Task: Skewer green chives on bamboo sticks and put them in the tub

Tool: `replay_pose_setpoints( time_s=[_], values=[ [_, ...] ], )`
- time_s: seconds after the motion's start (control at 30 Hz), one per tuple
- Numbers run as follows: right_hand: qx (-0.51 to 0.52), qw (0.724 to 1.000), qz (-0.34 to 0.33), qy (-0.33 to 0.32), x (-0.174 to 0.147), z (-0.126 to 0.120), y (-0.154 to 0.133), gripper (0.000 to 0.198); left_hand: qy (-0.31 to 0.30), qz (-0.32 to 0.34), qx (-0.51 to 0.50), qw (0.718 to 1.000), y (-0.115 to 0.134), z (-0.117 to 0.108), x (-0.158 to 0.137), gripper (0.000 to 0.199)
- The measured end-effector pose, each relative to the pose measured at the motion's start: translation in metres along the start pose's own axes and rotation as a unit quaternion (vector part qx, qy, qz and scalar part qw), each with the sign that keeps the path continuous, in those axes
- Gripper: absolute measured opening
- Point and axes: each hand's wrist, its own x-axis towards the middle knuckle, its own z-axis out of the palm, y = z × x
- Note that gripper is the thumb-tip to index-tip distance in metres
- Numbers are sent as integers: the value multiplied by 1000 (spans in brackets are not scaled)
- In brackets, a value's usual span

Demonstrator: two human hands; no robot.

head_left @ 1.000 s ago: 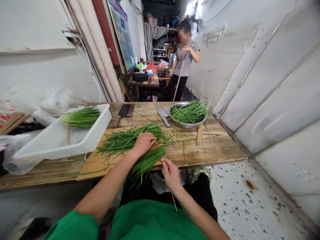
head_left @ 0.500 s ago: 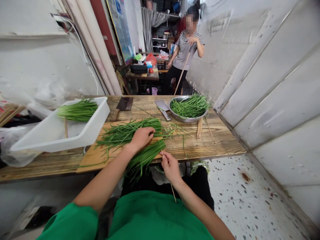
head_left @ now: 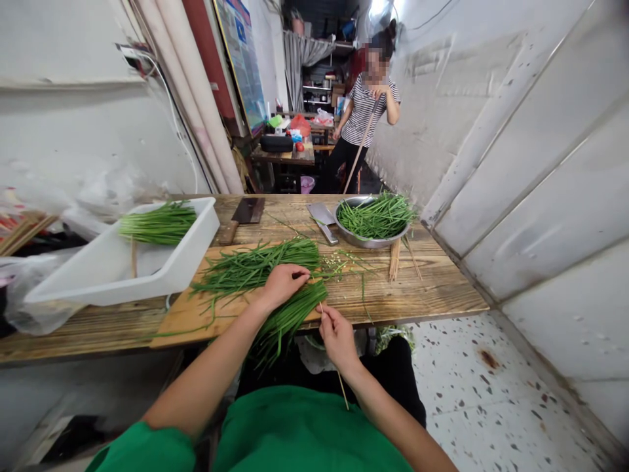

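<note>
My left hand (head_left: pixel 285 286) is closed in a pinch at the cut ends of the chives, seemingly with a thin green chive stalk in its fingertips. Beneath and behind it, a loose pile of chives (head_left: pixel 246 267) lies on the wooden cutting board (head_left: pixel 187 318). A neat bundle of chives (head_left: pixel 289 314) sits at the board's front edge, its leafy ends hanging over. My right hand (head_left: pixel 338 335) grips a thin bamboo skewer (head_left: pixel 343 390), whose tip meets the bundle near its cut ends; the rest slopes down toward my lap.
On the left stands a white tray (head_left: pixel 171 278) with skewered chives (head_left: pixel 160 225). Two cleavers (head_left: pixel 248 211) (head_left: pixel 322 215) lie behind the board. A metal bowl (head_left: pixel 363 242) of chives and several skewers (head_left: pixel 394 259) are at right. A person (head_left: pixel 363 118) holding a pole stands beyond the table.
My left hand has shifted slightly from over the loose pile toward the bundle, its fingertips now pinched together. The right hand keeps the skewer at the bundle. The view has tilted slightly.
</note>
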Motion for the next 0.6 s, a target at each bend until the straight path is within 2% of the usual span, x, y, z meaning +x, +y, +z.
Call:
replay_pose_setpoints(
  time_s=[0.4,0.6],
  values=[
    [-6,1000,16,-19,1,-2,-6,39,-11,-28,-19,999,-1,3,1,20],
    [-3,1000,-5,-1,1,-1,-4,36,-3,-35,-29,999,-2,5,1,21]
  ],
)
